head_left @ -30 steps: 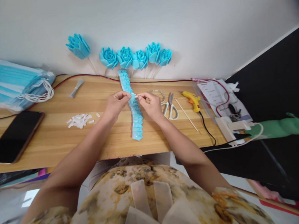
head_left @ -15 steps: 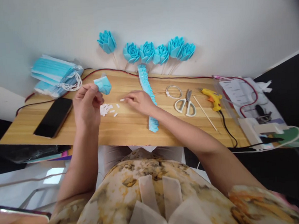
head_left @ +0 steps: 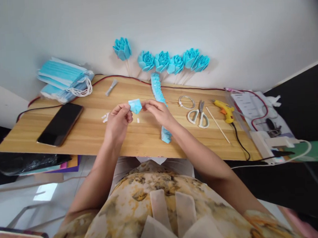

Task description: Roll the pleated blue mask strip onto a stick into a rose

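My left hand (head_left: 118,119) pinches a small folded piece of blue mask fabric (head_left: 135,106), shaped like a petal, above the table. My right hand (head_left: 157,112) is closed in a pinch at the right edge of this piece; whatever lies between its fingertips is too small to make out. A small white strip (head_left: 138,120) lies on the table below the fabric piece. More white strips (head_left: 105,117) show beside my left hand, mostly hidden by it. Partly behind my right hand and wrist runs a long row of overlapping blue pieces (head_left: 158,88).
Several blue fabric flowers (head_left: 162,61) on sticks lean against the wall. Blue masks (head_left: 62,76) and a phone (head_left: 60,124) lie left. Scissors (head_left: 199,115), a wire coil (head_left: 186,102), a thin stick (head_left: 218,125), a yellow glue gun (head_left: 224,110) and a power strip (head_left: 261,142) are right.
My left hand has brought the blue piece right and down to the middle. My right hand has lifted from the white strips to its edge. The camera view has shifted slightly.
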### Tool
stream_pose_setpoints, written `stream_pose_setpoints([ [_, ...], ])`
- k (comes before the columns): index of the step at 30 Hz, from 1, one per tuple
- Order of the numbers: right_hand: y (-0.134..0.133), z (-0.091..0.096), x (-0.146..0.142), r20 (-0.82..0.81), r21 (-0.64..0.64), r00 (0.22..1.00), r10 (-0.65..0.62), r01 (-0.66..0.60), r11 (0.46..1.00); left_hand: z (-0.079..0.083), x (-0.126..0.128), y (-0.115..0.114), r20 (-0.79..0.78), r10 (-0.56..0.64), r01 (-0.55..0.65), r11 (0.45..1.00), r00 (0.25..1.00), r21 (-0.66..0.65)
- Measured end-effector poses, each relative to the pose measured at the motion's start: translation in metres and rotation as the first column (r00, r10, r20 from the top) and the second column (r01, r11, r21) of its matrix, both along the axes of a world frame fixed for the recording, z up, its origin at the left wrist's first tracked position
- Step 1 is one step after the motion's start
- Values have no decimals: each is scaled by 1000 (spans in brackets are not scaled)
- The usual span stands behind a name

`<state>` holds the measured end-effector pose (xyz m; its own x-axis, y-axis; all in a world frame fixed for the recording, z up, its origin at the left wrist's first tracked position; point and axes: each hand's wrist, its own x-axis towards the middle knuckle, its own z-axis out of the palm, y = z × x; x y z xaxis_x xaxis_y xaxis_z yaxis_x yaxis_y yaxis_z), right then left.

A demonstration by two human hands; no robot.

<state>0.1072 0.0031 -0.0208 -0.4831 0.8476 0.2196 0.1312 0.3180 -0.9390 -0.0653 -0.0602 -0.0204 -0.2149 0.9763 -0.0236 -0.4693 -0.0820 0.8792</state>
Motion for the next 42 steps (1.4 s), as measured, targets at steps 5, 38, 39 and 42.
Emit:
stream_pose_setpoints([
  [5,-21,5,17,-90,-112,994,-58,48,993,2,16,6,18,-38,39,999,999,-35],
  [38,-135,-17,139,280,80,942,-184,168,983,-29,46,-41,-940,-24,539,824,339,174],
  [39,-135,-18,138,292,98,937,-192,170,980,-26,46,-42,-927,-41,517,839,373,171],
  [42,-133,-20,133,303,127,931,-202,171,977,-19,48,-46,-892,-104,523,837,440,160],
])
